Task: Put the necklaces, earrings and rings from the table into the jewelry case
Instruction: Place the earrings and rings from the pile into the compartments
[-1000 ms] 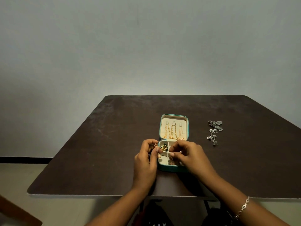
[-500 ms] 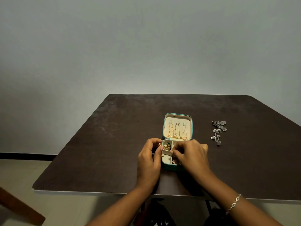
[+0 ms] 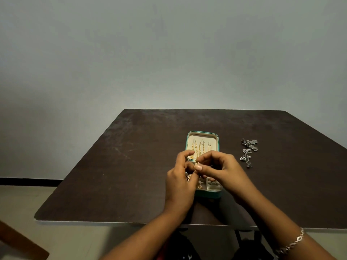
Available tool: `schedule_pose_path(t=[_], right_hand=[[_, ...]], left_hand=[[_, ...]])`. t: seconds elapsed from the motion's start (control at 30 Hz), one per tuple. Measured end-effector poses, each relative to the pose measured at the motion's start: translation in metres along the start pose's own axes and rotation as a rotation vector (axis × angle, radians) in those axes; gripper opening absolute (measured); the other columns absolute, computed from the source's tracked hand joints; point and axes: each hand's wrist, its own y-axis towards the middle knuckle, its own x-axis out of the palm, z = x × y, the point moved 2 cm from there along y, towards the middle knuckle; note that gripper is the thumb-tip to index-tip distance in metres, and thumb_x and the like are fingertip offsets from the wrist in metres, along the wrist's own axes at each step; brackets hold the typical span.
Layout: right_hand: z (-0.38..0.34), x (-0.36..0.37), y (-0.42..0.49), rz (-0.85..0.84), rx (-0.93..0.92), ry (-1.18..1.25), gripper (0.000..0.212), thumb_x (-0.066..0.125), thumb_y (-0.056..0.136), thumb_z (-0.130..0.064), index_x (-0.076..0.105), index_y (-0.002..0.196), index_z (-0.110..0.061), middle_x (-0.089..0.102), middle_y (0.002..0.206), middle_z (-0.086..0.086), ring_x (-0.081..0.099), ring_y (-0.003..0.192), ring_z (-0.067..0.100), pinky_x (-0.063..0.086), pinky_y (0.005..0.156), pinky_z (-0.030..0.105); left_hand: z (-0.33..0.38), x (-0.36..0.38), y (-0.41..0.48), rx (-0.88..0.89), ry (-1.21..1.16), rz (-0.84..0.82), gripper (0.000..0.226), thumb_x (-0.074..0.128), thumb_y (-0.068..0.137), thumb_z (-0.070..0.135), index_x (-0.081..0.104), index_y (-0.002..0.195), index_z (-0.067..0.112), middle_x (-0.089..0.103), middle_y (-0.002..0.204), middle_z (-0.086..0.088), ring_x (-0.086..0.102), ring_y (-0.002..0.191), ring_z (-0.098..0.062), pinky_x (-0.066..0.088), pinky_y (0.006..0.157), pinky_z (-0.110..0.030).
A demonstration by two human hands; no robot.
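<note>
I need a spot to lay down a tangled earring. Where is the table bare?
Bare: the table left of the jewelry case, and behind its lid. Crowded: over the case, where both hands work; silver jewelry lies to its right.

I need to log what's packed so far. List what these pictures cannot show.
- Head view: left hand and right hand cover most of the teal jewelry case's tray, so its contents are mostly hidden.
- Small gold piece pinched between both hands: too small to identify.
- Dark silver flower-shaped jewelry on the brown table: type unclear.
</note>
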Motion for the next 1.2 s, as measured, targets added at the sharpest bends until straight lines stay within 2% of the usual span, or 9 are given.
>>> schedule_pose_path(t=[0.13,0.23,0.4,0.5,0.57,0.67,0.8,0.9,1.2], right_hand=[[0.001,0.0,-0.002,0.01,-0.003,0.016,0.009,0.073,0.073,-0.006,0.067,0.079,-0.011,0.07,0.081,0.009,0.068,0.082,0.026,0.054,0.073,0.036],[0.001,-0.004,-0.001,-0.002,0.003,-0.013,0.013,0.071,0.074,-0.002,0.067,0.074,-0.014,0.07,0.077,0.006,0.067,0.081,0.022,0.054,0.074,0.036],[0.0,-0.018,0.005,-0.008,0.005,-0.106,0.02,0.066,0.078,0.004,0.066,0.074,-0.015,0.066,0.07,-0.001,0.062,0.068,0.009,0.048,0.064,0.024],[0.001,-0.021,0.006,-0.067,0.014,-0.18,0.025,0.062,0.081,0.006,0.067,0.075,-0.019,0.066,0.069,-0.003,0.06,0.065,0.006,0.047,0.063,0.021],[0.002,-0.02,0.006,-0.098,0.015,-0.243,0.029,0.06,0.082,0.005,0.067,0.075,-0.022,0.067,0.072,-0.005,0.061,0.066,0.003,0.048,0.063,0.017],[0.003,-0.018,0.005,-0.135,0.012,-0.355,0.03,0.061,0.083,0.0,0.066,0.073,-0.027,0.067,0.074,-0.01,0.061,0.071,-0.002,0.047,0.067,0.015],[0.001,-0.017,0.006,-0.142,-0.039,-0.506,0.031,0.061,0.083,-0.001,0.063,0.071,-0.029,0.066,0.079,-0.012,0.062,0.082,0.001,0.05,0.078,0.021],[-0.003,-0.017,0.007,-0.161,-0.134,-0.662,0.023,0.059,0.082,0.004,0.068,0.079,-0.017,0.066,0.085,-0.005,0.062,0.088,0.01,0.049,0.084,0.024],[-0.007,-0.02,0.006,-0.328,-0.308,-0.926,0.015,0.059,0.083,-0.003,0.07,0.091,-0.009,0.066,0.102,0.004,0.06,0.098,0.018,0.046,0.086,0.034]], left_hand=[[0.002,0.003,-0.001,0.047,0.105,-0.03,0.054,0.064,0.079,0.0,0.046,0.124,0.022,0.067,0.09,-0.001,0.06,0.077,-0.007,0.042,0.062,-0.003],[-0.001,0.005,0.001,0.059,0.133,-0.061,0.061,0.068,0.077,0.007,0.039,0.122,0.038,0.066,0.088,0.002,0.062,0.081,-0.006,0.045,0.064,-0.006],[-0.008,0.004,-0.001,-0.009,0.075,-0.066,0.034,0.053,0.083,0.034,0.046,0.117,0.031,0.064,0.096,0.003,0.062,0.088,-0.011,0.052,0.07,-0.021],[-0.016,0.001,-0.002,0.016,0.265,-0.018,0.027,0.041,0.082,0.018,0.061,0.099,0.02,0.061,0.092,0.004,0.054,0.09,-0.011,0.047,0.076,-0.031],[-0.022,0.003,-0.003,0.049,0.399,-0.035,0.027,0.044,0.075,0.003,0.066,0.086,0.015,0.062,0.09,0.001,0.052,0.094,-0.015,0.041,0.08,-0.031],[-0.029,0.006,-0.006,0.04,0.515,-0.081,0.03,0.054,0.073,-0.01,0.07,0.085,0.012,0.061,0.094,-0.003,0.052,0.1,-0.021,0.034,0.083,-0.028],[-0.032,0.01,-0.008,0.075,0.569,-0.125,0.03,0.06,0.072,-0.007,0.071,0.094,0.01,0.062,0.099,-0.005,0.054,0.102,-0.024,0.036,0.084,-0.029],[-0.034,0.011,-0.009,0.119,0.582,-0.134,0.028,0.063,0.07,-0.003,0.071,0.093,0.011,0.062,0.098,-0.005,0.056,0.099,-0.025,0.043,0.083,-0.033],[-0.035,0.012,-0.012,0.108,0.554,-0.143,0.042,0.035,0.081,0.03,0.07,0.098,0.015,0.059,0.104,-0.002,0.052,0.104,-0.02,0.035,0.084,-0.025]])
